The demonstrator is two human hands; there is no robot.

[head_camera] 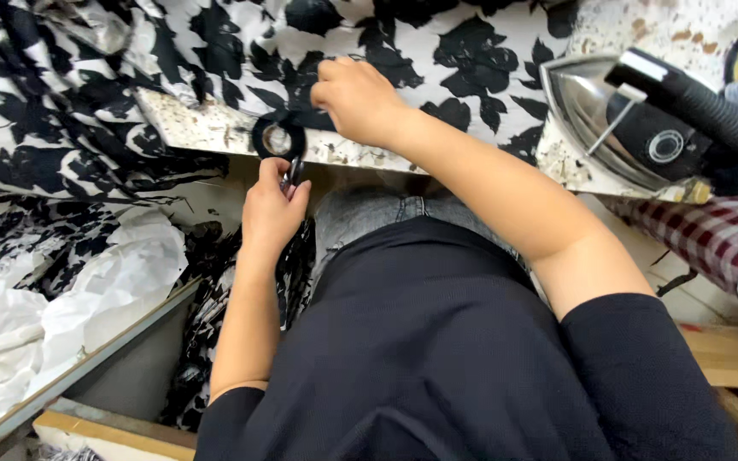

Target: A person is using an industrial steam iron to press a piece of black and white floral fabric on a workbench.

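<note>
Speckled, stained worktop (215,128) fills the upper view, mostly covered by white fabric with black leaf shapes (437,51). I look down over a black top and grey trousers at my two bare arms. My right hand (356,98) rests knuckles-up on the fabric at the table edge, fingers curled down onto the cloth; I cannot tell whether it pinches anything. Just left of it, at the table's edge, sits a black ring-shaped roll (278,138). My left hand (273,209) is raised beneath that roll, fingers closed around a small dark metal tool (292,175) whose tip touches it. A steam iron (617,119) with a black hose lies on its side at the far right of the table. More patterned fabric and white paper (70,299) hang at lower left.
</note>
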